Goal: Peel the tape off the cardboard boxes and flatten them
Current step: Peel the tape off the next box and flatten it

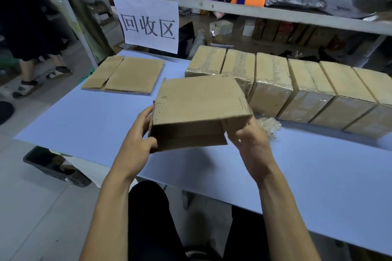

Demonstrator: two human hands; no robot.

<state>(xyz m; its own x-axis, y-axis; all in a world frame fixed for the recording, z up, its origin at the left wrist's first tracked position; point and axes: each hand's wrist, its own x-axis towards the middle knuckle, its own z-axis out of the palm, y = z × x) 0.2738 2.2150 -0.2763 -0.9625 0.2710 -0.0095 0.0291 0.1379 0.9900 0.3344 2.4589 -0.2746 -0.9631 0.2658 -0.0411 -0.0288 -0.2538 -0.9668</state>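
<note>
box (199, 101) between left hand (137, 133), right hand (252, 140)

— Status of the unit in work?

— I hold one open cardboard box (199, 110) above the table, tilted, its open end toward me. My left hand (137, 135) grips its left corner; my right hand (252, 140) grips the right edge.

— Finished stock?

— One flattened box (125, 75) lies flat at the far left.

— Remaining stock?

— A row of taped boxes (297, 87) stands side by side at the far right, touching, glossy tape on their ends. A wad of peeled clear tape (270, 126) lies just before the row.
</note>
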